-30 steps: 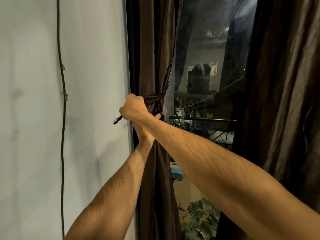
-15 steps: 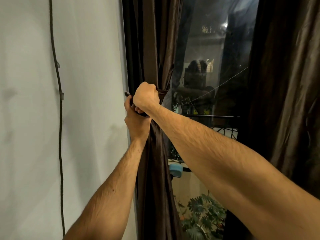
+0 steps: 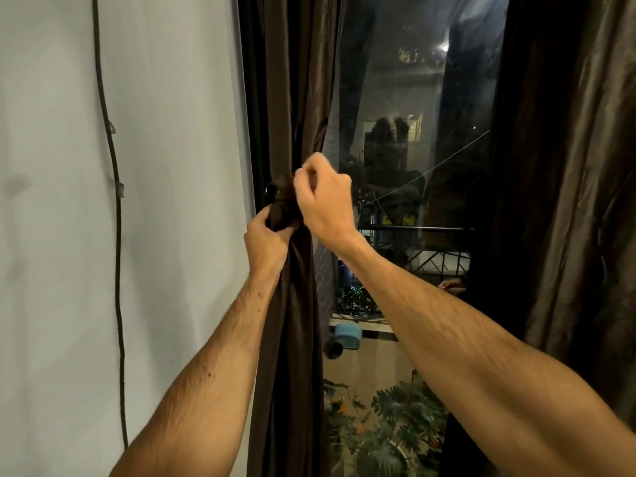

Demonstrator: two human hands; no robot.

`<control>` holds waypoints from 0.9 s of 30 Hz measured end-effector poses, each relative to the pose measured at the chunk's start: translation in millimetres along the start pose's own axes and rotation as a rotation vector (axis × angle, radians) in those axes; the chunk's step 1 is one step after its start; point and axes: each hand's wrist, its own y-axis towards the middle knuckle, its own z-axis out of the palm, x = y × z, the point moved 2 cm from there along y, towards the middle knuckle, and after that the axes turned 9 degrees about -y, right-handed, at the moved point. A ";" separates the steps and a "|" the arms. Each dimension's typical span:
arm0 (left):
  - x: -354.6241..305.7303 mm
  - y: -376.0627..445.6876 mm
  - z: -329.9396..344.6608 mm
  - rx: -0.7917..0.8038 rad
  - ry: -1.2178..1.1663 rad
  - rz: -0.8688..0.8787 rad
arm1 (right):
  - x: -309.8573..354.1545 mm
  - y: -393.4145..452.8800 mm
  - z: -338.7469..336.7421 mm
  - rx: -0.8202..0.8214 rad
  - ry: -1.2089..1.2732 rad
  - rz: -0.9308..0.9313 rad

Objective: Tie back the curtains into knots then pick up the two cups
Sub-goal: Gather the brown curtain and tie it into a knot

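Gripping the left curtain (image 3: 292, 98) at its gathered waist, both hands are clenched on dark brown, glossy fabric. The left hand (image 3: 266, 235) pinches the bunch from below, the right hand (image 3: 325, 197) closes on it from the window side. Between them sits a tight, lumpy knot (image 3: 284, 197), right beside the white wall (image 3: 172, 201). Below, the cloth hangs in long straight folds. The right curtain (image 3: 568, 166) hangs loose.
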 end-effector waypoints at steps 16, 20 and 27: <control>-2.8 3.3 -14.7 0.282 -0.149 -0.217 | -66.0 2.4 53.4 0.792 0.962 0.808; -4.6 2.2 -14.4 0.310 -0.160 -0.223 | -57.4 -3.2 31.1 0.754 1.083 0.686; -4.8 -0.9 -6.8 0.305 -0.157 -0.239 | -58.7 5.2 30.5 0.549 0.943 0.690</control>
